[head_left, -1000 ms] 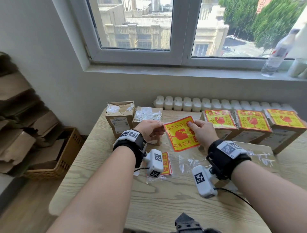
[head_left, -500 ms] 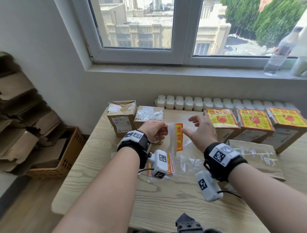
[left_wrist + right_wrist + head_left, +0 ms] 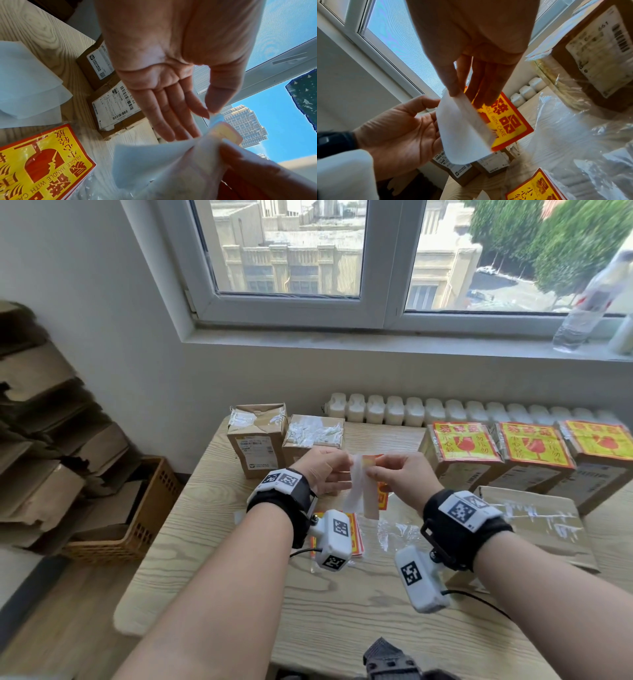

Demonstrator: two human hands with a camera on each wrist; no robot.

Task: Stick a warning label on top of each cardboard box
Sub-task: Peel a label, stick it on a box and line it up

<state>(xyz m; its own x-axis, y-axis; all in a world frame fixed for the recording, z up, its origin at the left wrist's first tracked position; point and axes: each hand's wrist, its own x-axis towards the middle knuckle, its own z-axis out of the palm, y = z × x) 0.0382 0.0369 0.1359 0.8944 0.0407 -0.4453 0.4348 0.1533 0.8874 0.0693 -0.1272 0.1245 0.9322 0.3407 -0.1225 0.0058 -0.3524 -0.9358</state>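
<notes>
My left hand [image 3: 327, 470] and right hand [image 3: 394, 479] hold one yellow-and-red warning label [image 3: 381, 497] upright above the table. In the right wrist view my right hand [image 3: 471, 83] pinches the label [image 3: 506, 121] at its top. Its white backing paper [image 3: 462, 132] curls away from it toward the left hand [image 3: 399, 135]. In the left wrist view the left thumb and forefinger pinch a corner of the backing [image 3: 217, 118]. Two bare cardboard boxes [image 3: 257, 440] [image 3: 315, 436] stand just behind the hands. Three boxes with labels on top [image 3: 462, 450] [image 3: 532, 451] [image 3: 603, 446] stand in a row at the right.
A stack of spare labels [image 3: 354, 537] lies in a clear plastic bag under my left wrist. A flat taped box [image 3: 534, 525] lies at the right front. A radiator [image 3: 445, 412] runs behind the table [image 3: 342, 611]. A basket [image 3: 137, 525] of cardboard scraps sits on the floor at the left.
The label was held flat and face up by both hands. It has turned on edge, the right hand let go and took hold again, and the white backing now curls off.
</notes>
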